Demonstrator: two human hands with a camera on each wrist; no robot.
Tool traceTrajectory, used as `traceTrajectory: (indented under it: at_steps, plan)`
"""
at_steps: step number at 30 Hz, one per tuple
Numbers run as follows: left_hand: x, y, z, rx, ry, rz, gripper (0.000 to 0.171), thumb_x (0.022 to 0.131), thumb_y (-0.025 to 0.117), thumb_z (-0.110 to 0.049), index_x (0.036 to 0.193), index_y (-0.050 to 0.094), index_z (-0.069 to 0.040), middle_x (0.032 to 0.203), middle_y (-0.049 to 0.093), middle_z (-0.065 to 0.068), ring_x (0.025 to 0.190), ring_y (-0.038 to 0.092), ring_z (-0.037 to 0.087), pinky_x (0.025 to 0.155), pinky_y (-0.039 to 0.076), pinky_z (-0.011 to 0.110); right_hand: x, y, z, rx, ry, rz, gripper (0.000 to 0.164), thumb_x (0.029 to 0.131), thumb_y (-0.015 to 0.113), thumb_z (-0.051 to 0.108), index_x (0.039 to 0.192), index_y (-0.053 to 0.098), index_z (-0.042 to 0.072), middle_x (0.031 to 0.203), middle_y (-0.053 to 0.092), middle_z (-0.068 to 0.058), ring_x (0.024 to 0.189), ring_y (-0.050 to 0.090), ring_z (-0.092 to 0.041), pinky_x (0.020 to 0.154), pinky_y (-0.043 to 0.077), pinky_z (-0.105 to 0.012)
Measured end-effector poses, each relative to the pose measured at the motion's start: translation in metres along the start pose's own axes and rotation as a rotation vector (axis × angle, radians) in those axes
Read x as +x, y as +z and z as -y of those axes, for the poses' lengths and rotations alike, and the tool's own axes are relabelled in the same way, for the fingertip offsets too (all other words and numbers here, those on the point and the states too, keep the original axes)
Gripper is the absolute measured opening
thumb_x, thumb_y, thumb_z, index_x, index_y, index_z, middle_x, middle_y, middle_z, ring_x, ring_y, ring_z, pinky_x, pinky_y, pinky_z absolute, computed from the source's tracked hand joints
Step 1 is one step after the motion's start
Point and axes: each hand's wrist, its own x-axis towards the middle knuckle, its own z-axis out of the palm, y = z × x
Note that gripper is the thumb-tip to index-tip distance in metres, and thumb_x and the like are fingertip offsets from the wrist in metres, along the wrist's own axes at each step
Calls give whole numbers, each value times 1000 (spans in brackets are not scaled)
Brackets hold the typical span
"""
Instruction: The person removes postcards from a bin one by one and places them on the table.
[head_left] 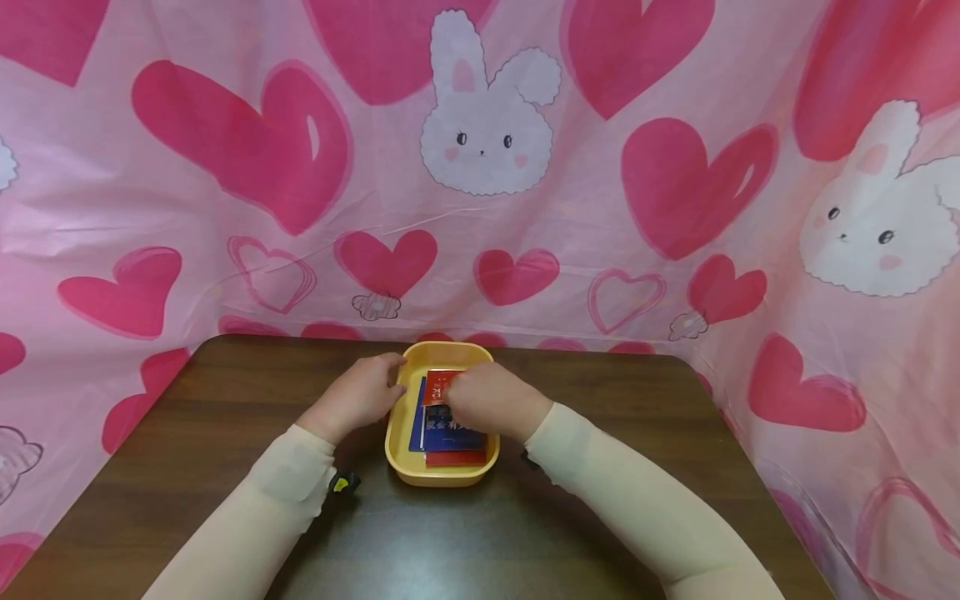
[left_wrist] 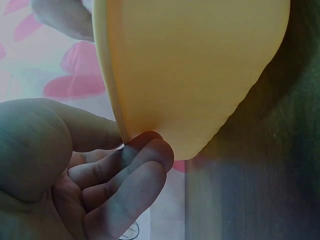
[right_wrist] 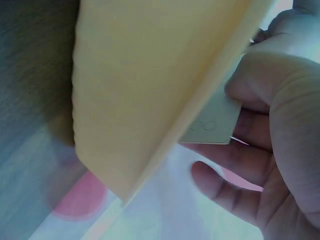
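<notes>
A yellow plastic tray point(head_left: 442, 477) with raised sides stands on the table. My left hand point(head_left: 360, 393) is at its left side; in the left wrist view the thumb and fingers point(left_wrist: 142, 172) pinch its rim. My right hand point(head_left: 495, 402) is over the tray's right part. In the right wrist view, its thumb and fingers pinch a pale card point(right_wrist: 212, 122) with a faint looped mark. A red card point(head_left: 437, 390) shows beside that hand in the head view; whether it is the same one I cannot tell. Blue printed cards point(head_left: 453, 439) and another red card point(head_left: 457, 458) lie overlapping inside.
The dark wooden table point(head_left: 225, 467) reaches back to a pink cloth point(head_left: 390, 208) printed with hearts and rabbits, which hangs behind it and at both sides. A black strap piece with a yellow-green mark point(head_left: 343, 482) shows at the left wrist.
</notes>
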Motion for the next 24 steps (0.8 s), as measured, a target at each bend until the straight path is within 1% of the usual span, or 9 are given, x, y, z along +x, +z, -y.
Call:
traceTrajectory:
  at_steps: [2,4,7,10,12,13,16,19,24]
  plan:
    - [0,0,0,1,1,-3,57,100,74,-23,151,58,-3,139,70,22,109,72,33,100,60,58,-1,-2,-1,-48,-9,-40,26,89,85,38,107,84,20,93,83,4,82,76,-15,86,65,-33]
    - [0,0,-1,8,4,-7,57,100,74,-23,150,58,-3,138,70,22,109,72,33,100,60,59,-1,-4,-2,-73,-7,-89,27,89,86,37,108,84,19,92,83,4,82,77,-16,87,65,-34]
    - [0,1,-1,22,11,-11,56,100,74,-23,150,59,-3,137,70,22,108,72,33,101,59,59,-1,-6,-3,-77,0,-161,29,89,86,36,111,83,18,93,83,3,86,77,-17,89,65,-35]
    - [1,1,-1,32,15,-16,55,101,73,-23,149,59,-2,138,70,23,108,70,33,103,58,60,0,-7,-5,-76,8,-212,27,92,83,33,115,83,18,93,83,3,88,77,-16,88,65,-35]
    - [1,1,-1,34,17,-17,54,101,73,-23,149,59,-2,138,70,23,108,70,33,104,57,60,0,-8,-5,-87,2,-230,27,91,84,33,114,83,18,91,83,3,84,76,-16,84,65,-35]
    - [1,1,-1,33,18,-17,54,101,73,-23,149,59,-2,138,70,23,109,70,33,104,57,61,0,-8,-6,-85,1,-238,25,92,83,33,113,83,19,88,82,3,80,75,-16,81,65,-34]
    - [1,1,0,33,16,-16,54,101,73,-24,149,59,-3,137,70,22,108,70,33,104,57,61,-1,-9,-7,-62,-12,-258,23,91,84,33,110,84,19,83,81,3,73,73,-15,75,65,-32]
    - [1,2,0,37,15,-15,54,101,73,-24,149,60,-4,137,71,21,107,70,33,103,58,60,-3,-8,-10,-23,-13,-274,21,91,84,32,108,85,19,83,80,3,74,73,-15,75,64,-30]
    - [0,1,0,25,15,-11,55,100,74,-24,149,60,-4,136,71,20,105,70,31,100,60,58,-7,-8,-13,-10,5,-279,25,87,89,32,106,84,18,87,78,3,79,71,-15,76,63,-30]
